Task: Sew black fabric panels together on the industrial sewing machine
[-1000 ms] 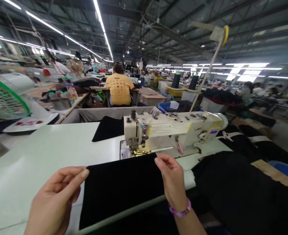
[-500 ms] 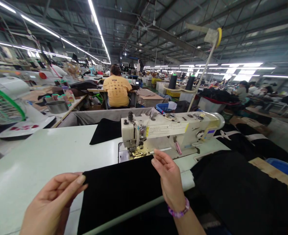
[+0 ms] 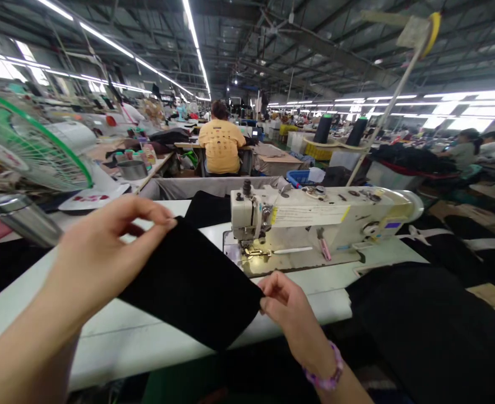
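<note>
A black fabric piece [image 3: 197,283] is stretched between my two hands, held up over the pale table in front of the sewing machine [image 3: 306,219]. My left hand [image 3: 121,247] pinches its upper left corner between thumb and fingers. Lower down, my right hand [image 3: 287,306] pinches the right-hand corner, a beaded bracelet on its wrist. The fabric slants down to the right, its bottom corner hanging near the table's front edge. Behind it, the machine's needle area [image 3: 258,252] shows no fabric under it.
Another black fabric piece [image 3: 207,210] lies left of the machine head. Pink-handled snips [image 3: 324,247] rest against the machine. More black fabric [image 3: 432,331] is piled at right. A fan [image 3: 32,140] and a metal cup [image 3: 24,219] stand at left. A person in yellow [image 3: 221,143] sits ahead.
My left hand has risen with its corner, while my right hand has lowered, so the fabric now tilts. The view has turned to the left.
</note>
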### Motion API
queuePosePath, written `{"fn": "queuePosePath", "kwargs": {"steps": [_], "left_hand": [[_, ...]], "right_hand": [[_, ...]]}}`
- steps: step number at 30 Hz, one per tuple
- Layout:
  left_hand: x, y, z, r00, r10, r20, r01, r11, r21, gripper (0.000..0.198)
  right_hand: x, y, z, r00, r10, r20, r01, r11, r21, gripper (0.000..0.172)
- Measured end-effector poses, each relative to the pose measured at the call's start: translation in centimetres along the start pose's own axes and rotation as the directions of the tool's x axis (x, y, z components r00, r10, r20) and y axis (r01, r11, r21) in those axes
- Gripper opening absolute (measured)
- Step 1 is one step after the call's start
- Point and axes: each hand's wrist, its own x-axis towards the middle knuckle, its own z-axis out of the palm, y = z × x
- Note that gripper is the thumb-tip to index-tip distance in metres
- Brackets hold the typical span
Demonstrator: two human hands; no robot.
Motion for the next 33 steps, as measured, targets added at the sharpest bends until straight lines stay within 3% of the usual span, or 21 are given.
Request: {"fn": "queuePosePath", "kwargs": {"steps": [2, 3, 4, 7, 10, 13, 17, 20, 26, 33], "left_hand": [[2.1, 0.3, 2.7, 0.954, 0.041, 0.296, -0.056, 0.998, 0.041, 0.003], [2.6, 0.0, 4.7, 0.894, 0.033, 0.446, -0.052, 0.998, 0.029, 0.005], [2.7, -0.6, 6.9, 0.848, 0.034, 0.529, -0.048, 0.999, 0.012, 0.005], [1.2, -2.6, 13.6, 0.77, 0.053, 0.636, -0.029, 0.998, -0.049, 0.009], [-1.2, -4.0, 17.7, 0.761, 0.056, 0.646, 0.011, 0.995, -0.099, 0.012], [-2.5, -4.6, 18.8, 0.787, 0.033, 0.616, 0.063, 0.989, -0.134, 0.012], [-2.7, -5.1, 18.8, 0.804, -0.001, 0.594, 0.123, 0.978, -0.166, 0.01], [-2.3, -5.5, 19.3, 0.804, -0.008, 0.594, 0.142, 0.973, -0.179, 0.01], [-0.6, -5.6, 20.8, 0.802, -0.026, 0.597, 0.156, 0.974, -0.166, 0.015], [0.0, -5.2, 21.1, 0.812, -0.048, 0.581, 0.144, 0.982, -0.121, 0.015]], "right_hand": [[-1.6, 2.0, 0.5, 0.992, 0.128, -0.006, -0.127, 0.991, 0.048, 0.012], [-2.4, 3.1, 0.7, 0.986, 0.156, -0.052, -0.154, 0.987, 0.042, 0.012], [-3.2, 4.3, 0.8, 0.981, 0.156, -0.114, -0.156, 0.988, 0.013, 0.014], [-4.7, 7.4, 0.9, 0.966, 0.037, -0.255, -0.082, 0.983, -0.167, 0.023], [-5.3, 8.7, 0.3, 0.974, -0.133, -0.182, 0.048, 0.911, -0.409, 0.012], [-5.4, 8.5, -0.7, 0.95, -0.313, 0.024, 0.271, 0.779, -0.566, 0.014], [-5.1, 8.0, -2.1, 0.846, -0.467, 0.257, 0.51, 0.57, -0.644, 0.025], [-4.7, 8.1, -2.8, 0.776, -0.495, 0.391, 0.607, 0.418, -0.676, 0.027], [-3.3, 8.6, -2.8, 0.767, -0.506, 0.394, 0.58, 0.284, -0.764, 0.021], [-2.6, 8.9, -2.5, 0.763, -0.529, 0.371, 0.58, 0.308, -0.754, 0.024]]}}
